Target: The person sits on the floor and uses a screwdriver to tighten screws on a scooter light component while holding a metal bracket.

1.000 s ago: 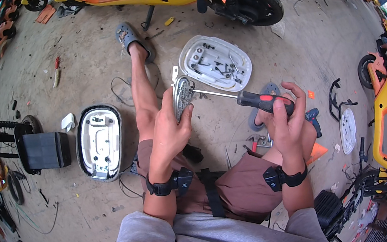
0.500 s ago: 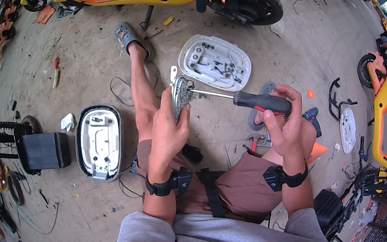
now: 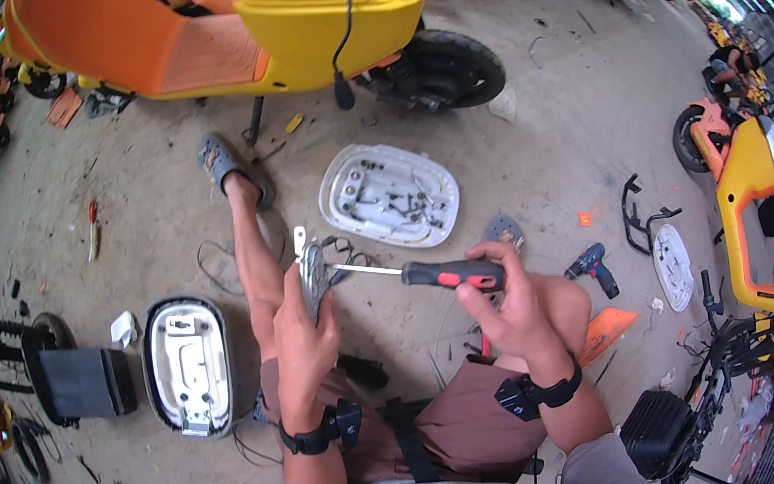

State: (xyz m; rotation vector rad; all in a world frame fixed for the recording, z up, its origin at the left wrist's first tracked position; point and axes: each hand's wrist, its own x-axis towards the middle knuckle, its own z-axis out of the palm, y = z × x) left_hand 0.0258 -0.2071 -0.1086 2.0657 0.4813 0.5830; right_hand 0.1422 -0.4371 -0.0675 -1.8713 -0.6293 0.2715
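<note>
My left hand (image 3: 303, 328) is closed around a silvery, ribbed metal part (image 3: 313, 276). A small pale tab (image 3: 301, 243) with holes sticks up at its far end, and a dark wire hangs off its right side. In my right hand (image 3: 509, 309) is a screwdriver (image 3: 453, 275) with a black and red handle, gripped between thumb and fingers. Its shaft points left at the metal part; whether the tip touches is too small to tell. Beyond my hands, a white tray-like cover (image 3: 335, 212) lies on the floor with several screws and small dark parts in it.
A white, black-rimmed shell (image 3: 155, 375) lies left beside a black box (image 3: 85, 381). A yellow and orange scooter (image 3: 325, 44) stands ahead. To the right are a cordless drill (image 3: 591, 262), an orange panel (image 3: 608, 328), a white oval plate (image 3: 673, 268) and a yellow frame (image 3: 745, 231).
The view has tilted up and shifted right, showing more of the scooter ahead. My hands still hold the metal part and screwdriver; the screwdriver lies a little flatter.
</note>
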